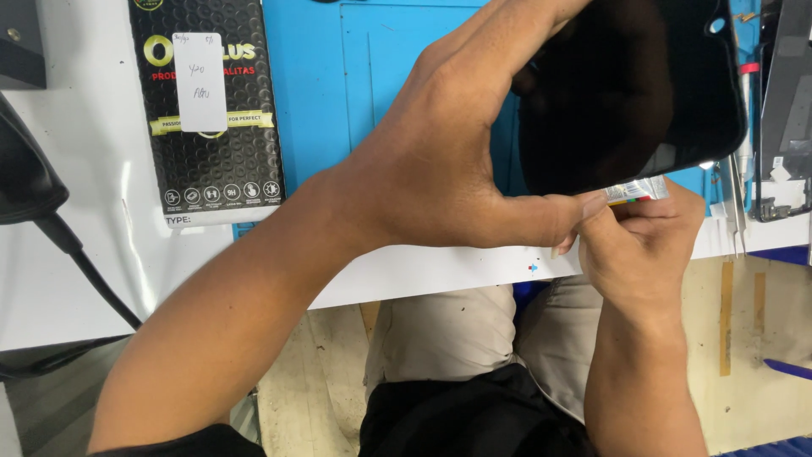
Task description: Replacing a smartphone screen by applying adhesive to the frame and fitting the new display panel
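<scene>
Where the view starts nearest the camera, the person's lap shows in light trousers (474, 338) under a dark shirt (474, 419), both forearms reaching forward over the front edge of the white desk (93, 254).

The right hand (639, 245) sits just past that edge. Its grip is pressed together on a small silver sachet (636, 191) with a coloured band, pinching it between thumb and fingertips. The sachet lies directly below the lower edge of the black glass panel (626, 85); whether it touches the panel cannot be told.

The left hand (440, 169) crosses in front from the left side. Its grip is spread wide: the thumb runs along the lower edge of the panel toward the right hand, and the fingers reach over the upper part. The panel is thus held between thumb and fingers, raised above the desk and tilted toward the camera. It has rounded corners and a small round hole near its top right corner.

Beyond the hands, a blue work mat (338, 93) covers the desk. On its left border lies a black retail package (207, 110) with a white label stuck to it. A black cable (93, 279) runs across the desk at far left. At far right, metal tweezers (734, 195) and a dark device frame (787, 110) lie on the desk.
</scene>
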